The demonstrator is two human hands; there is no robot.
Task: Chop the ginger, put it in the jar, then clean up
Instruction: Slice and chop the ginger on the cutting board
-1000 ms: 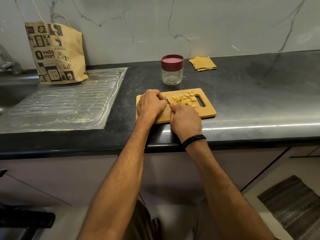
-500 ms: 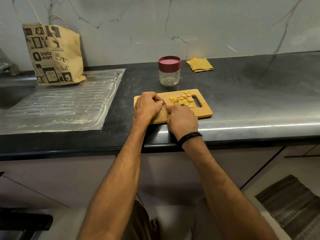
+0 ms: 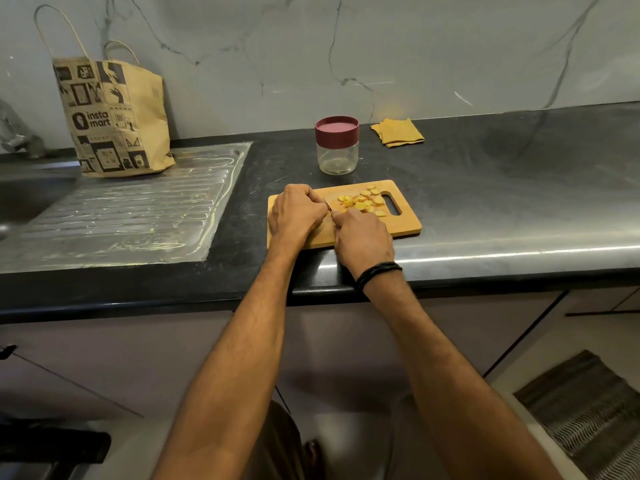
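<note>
Ginger slices (image 3: 363, 200) sit on the cutting board (image 3: 410, 226); right hand (image 3: 363, 239) grips a knife (image 3: 328, 206), left hand (image 3: 296, 213) curls beside it, can't tell if it holds anything.

A black, glossy stone kitchen counter (image 3: 485, 202) runs the full width along a grey marbled wall. Set into its left part is a ribbed stainless-steel drainboard (image 3: 138, 216); a brown printed paper bag with twisted handles (image 3: 114, 123) stands upright at its far edge. Near the middle, a small clear glass jar with a maroon lid (image 3: 336, 147) stands upright, lid on. Just right of it, by the wall, lies a folded mustard-yellow cloth (image 3: 397, 132). In front of the jar lies a rectangular wooden cutting board with a slot handle (image 3: 405, 223), close to the counter's front edge.
</note>
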